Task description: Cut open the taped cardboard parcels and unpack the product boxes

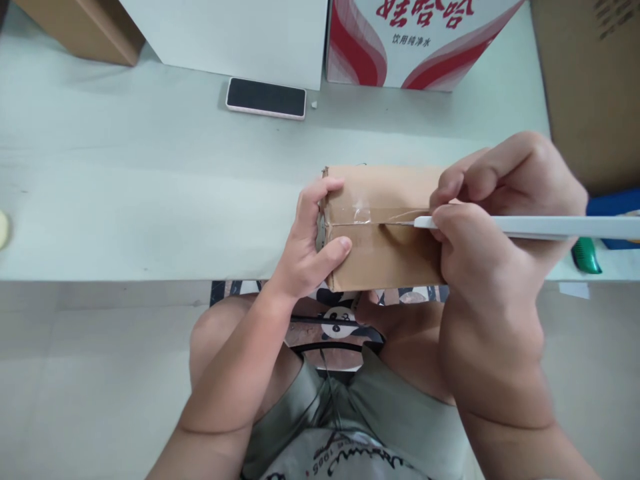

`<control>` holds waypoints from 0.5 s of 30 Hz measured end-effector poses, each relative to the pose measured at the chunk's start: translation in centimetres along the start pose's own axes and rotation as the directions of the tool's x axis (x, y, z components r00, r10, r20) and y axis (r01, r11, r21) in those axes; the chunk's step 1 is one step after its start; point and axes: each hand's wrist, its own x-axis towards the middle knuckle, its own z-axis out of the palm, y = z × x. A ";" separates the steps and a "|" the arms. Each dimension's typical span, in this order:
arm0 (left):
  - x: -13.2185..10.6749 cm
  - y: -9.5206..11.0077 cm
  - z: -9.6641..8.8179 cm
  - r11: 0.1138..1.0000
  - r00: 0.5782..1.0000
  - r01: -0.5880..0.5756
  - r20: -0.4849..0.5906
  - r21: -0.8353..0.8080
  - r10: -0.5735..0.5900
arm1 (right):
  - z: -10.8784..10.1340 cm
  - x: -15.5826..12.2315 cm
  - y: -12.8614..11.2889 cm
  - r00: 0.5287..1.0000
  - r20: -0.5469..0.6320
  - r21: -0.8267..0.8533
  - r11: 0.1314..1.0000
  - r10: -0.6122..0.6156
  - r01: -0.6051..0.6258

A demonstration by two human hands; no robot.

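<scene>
A small brown cardboard box [390, 257] lies at the table's front edge, with clear tape along the seam between its flaps. My left hand [315, 240] grips the box's left end, fingers at the far corner and thumb on top. In my right hand [490, 200] is a long, slim white tool, seemingly a utility knife [535, 227], its handle sticking out to the right. Its thin tip meets the taped seam near the box's middle. The right part of the box is hidden behind my right hand.
Behind the box lies a phone [266, 98]. A white box [235, 33] and a red-and-white carton [400, 57] stand at the back. Large cardboard [595, 100] is at right, near a green object [587, 256] and a blue item [613, 203]. Brown cardboard [90, 30] sits far left.
</scene>
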 end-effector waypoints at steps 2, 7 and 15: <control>0.2 0.0 0.0 1.000 1.000 -0.010 0.005 0.005 0.010 | 0.0 0.3 0.2 0.999 -0.049 0.044 0.999 0.010 -0.008; 0.3 -0.1 -0.2 1.000 1.000 -0.007 0.018 -0.025 0.008 | 0.1 0.8 0.6 0.980 -0.193 0.153 0.988 0.037 -0.007; 0.4 -0.3 -0.3 0.999 0.998 -0.050 0.030 -0.001 0.050 | -0.5 1.0 2.0 0.974 -0.220 0.249 0.969 0.059 -0.003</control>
